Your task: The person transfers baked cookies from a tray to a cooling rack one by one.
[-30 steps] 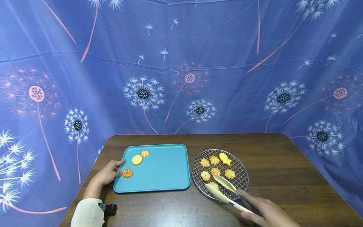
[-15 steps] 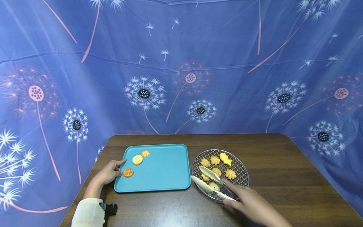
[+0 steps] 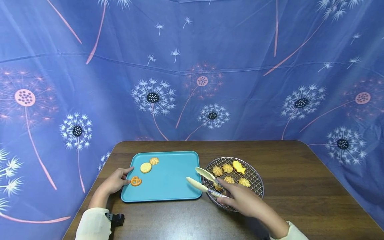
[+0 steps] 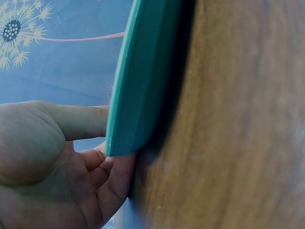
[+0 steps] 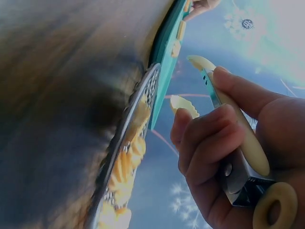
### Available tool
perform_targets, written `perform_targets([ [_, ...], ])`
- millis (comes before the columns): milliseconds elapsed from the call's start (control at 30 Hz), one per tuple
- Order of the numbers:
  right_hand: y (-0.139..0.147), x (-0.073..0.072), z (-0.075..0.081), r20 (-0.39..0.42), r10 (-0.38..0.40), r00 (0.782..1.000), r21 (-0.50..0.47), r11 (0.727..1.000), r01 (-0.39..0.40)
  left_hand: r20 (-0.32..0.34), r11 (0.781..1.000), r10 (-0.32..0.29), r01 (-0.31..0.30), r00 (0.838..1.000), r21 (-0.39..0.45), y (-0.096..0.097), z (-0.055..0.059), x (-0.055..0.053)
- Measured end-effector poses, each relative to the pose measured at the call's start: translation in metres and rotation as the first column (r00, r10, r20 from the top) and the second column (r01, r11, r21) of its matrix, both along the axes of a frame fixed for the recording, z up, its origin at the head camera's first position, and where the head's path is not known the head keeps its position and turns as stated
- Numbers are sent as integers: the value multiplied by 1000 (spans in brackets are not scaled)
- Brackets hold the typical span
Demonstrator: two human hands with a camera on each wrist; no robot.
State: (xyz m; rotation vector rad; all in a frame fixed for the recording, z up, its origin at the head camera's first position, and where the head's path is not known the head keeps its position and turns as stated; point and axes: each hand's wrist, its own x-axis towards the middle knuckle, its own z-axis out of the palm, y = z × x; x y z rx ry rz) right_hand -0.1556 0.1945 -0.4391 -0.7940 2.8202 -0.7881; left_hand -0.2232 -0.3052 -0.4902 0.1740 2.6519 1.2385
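Note:
My left hand [image 3: 114, 181] grips the left rim of a teal tray [image 3: 168, 186]; in the left wrist view its thumb and fingers lie around the tray's edge. Near the thumb lies a pretzel [image 3: 136, 181]. Farther back on the tray sit a round biscuit [image 3: 145, 167] and a fluted cookie [image 3: 154, 161]. My right hand [image 3: 243, 198] holds tongs [image 3: 196, 184] with cream tips. Those tips are spread, with nothing between them, over the tray's right edge. Beneath this hand is a round wire rack [image 3: 254, 181] with several cookies [image 3: 227, 168]; the hand hides part of it.
A yellow fish-shaped cookie [image 3: 238, 167] lies at the back of the rack. Both tray and rack stand on a brown wooden table [image 3: 294, 186]. Behind the table hangs a blue dandelion-print cloth [image 3: 192, 43].
My right hand has carried the tongs leftward from above the rack to the tray's right edge, their tips still spread. The left hand keeps its place on the tray.

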Motion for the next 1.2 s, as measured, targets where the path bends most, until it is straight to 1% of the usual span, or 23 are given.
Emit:
perform_targets([
  [100, -11, -8, 0, 6, 16, 1000, 2, 1000, -16, -10, 1000, 0, 0, 1000, -10, 1, 2, 1],
  [200, -22, -16, 1, 14, 15, 1000, 15, 1000, -15, -15, 1000, 0, 0, 1000, -15, 1, 3, 1],
  [367, -37, -25, 1, 15, 3, 1000, 50, 999, -4, 2, 1000, 3, -3, 1000, -15, 2, 1, 1],
  [500, -49, -34, 2, 48, -7, 999, 60, 998, 4, -9, 1000, -1, 1, 1000, -25, 1, 0, 1],
  [633, -64, -45, 2, 74, 8, 997, 56, 998, -12, -11, 1000, -3, 2, 1000, -27, 1, 1, 1],
  [667, -68, -47, 2, 67, 15, 998, 64, 998, -19, -8, 1000, 1, -1, 1000, -25, 2, 1, 1],
  [867, -91, -62, 1, 87, 18, 996, 118, 993, -28, -9, 1000, -3, 3, 1000, -21, 1, 1, 1],
  [933, -100, -67, 2, 99, 15, 995, 131, 991, -28, -10, 1000, -8, 8, 1000, -19, 1, 0, 1],
  [1000, -108, -71, 4, 98, 12, 995, 145, 989, -26, -4, 1000, 2, -3, 1000, -16, 0, -1, 0],
  [1200, -133, -85, 11, 121, -16, 992, 185, 983, -7, 13, 1000, 5, -5, 1000, -21, -1, -1, -1],
])
